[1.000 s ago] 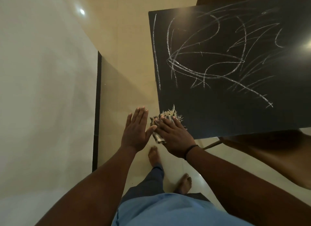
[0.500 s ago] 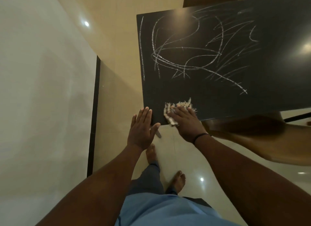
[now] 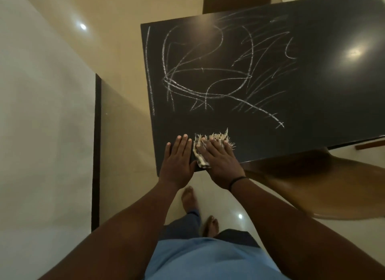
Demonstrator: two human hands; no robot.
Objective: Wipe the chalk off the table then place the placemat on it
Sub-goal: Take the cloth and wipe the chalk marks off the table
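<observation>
we find the dark matte rectangular table top with its near-left corner directly under the hands. its left edge runs up the frame beside a strip of glossy cream floor tile, and its near edge slants away to the right above a brown wooden chair seat, which is blurred. white chalk scribbles cover the left and middle of the top; a straight chalk line follows the left edge. a bare band of table lies between the scribbles and the near edge.

the left hand rests flat on the near-left corner, fingers straight and together, holding nothing. the right hand presses a small checked cloth with frayed beige fringe onto the table just beside the left hand; its fingers lie extended over the cloth, not curled round it. the fringe points toward the scribbles and does not touch them. a black band circles the right wrist. we see no placemat in this view.

open room: floor to the left of the table as far as a dark vertical strip bordering a pale wall panel. a dark brown chair back stands at the far edge. bare feet stand on the tile below the corner.

against the earlier frames, both hands have advanced from beyond the table's corner onto its surface, the cloth now lying wholly on the top. the chalk marks appear unchanged.
</observation>
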